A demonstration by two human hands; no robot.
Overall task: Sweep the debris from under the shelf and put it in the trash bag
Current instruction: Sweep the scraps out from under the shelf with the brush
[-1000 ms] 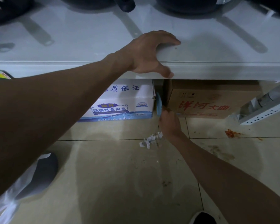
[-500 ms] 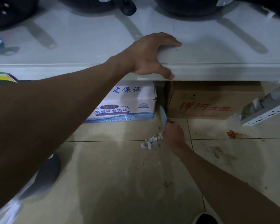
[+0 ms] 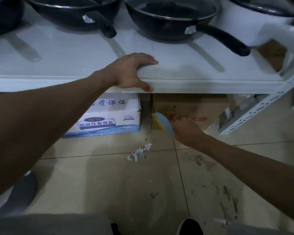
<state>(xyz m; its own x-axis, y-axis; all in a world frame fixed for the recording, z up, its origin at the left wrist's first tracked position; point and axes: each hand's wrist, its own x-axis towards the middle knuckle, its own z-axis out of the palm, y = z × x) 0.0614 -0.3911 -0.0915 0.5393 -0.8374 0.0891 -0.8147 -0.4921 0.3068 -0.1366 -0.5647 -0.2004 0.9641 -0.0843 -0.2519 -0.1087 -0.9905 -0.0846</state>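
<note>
My left hand [image 3: 131,72] rests on the front edge of the white shelf [image 3: 202,82], fingers on top and thumb curled over the lip. My right hand [image 3: 187,132] grips a small blue brush [image 3: 163,123] with yellow bristles. The brush head sits at the gap between two boxes under the shelf. A small pile of white paper scraps [image 3: 139,151] lies on the tiled floor, in front of the gap and left of my right hand. No trash bag can be made out for certain.
A white and blue carton [image 3: 112,116] and a brown carton [image 3: 193,107] stand under the shelf. Black woks [image 3: 170,19] and a white pot [image 3: 255,19] sit on the shelf. A perforated metal shelf leg [image 3: 261,109] stands at right. Dirt streaks [image 3: 224,192] mark the tiles; my shoes [image 3: 190,226] are below.
My right hand has lifted the brush and swung its head back up to the gap between the boxes. The view has shifted back and up. My left hand stays on the shelf edge.
</note>
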